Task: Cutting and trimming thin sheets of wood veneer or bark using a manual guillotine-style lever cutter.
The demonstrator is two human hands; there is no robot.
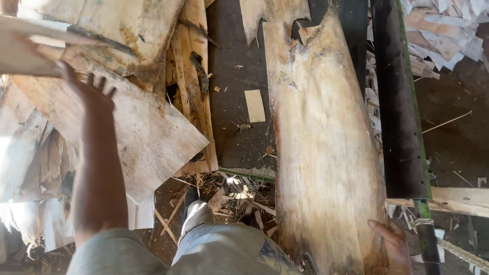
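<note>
Landmark: the long pale veneer sheet (pixel 326 153), lying lengthwise on a dark conveyor belt (pixel 237 102), ragged at its far end.

Right hand (pixel 393 244) at the sheet's near right corner — fingers curled over the edge, clamped on it.

Left hand (pixel 89 89) well to the left of the sheet, arm stretched out, fingers spread, palm against a stack of rough veneer pieces (pixel 127 117); whether it grips anything, cannot tell.

Small pale offcut (pixel 254 105) on the belt just left of the sheet.

Dark metal rail (pixel 400 102) runs along the sheet's right side, close to it.

Below the sheet's near end, to the left — the person's shoe (pixel 192 196) among wood splinters (pixel 239 191) on the floor.

Beyond the rail, scattered scraps (pixel 443 35).
</note>
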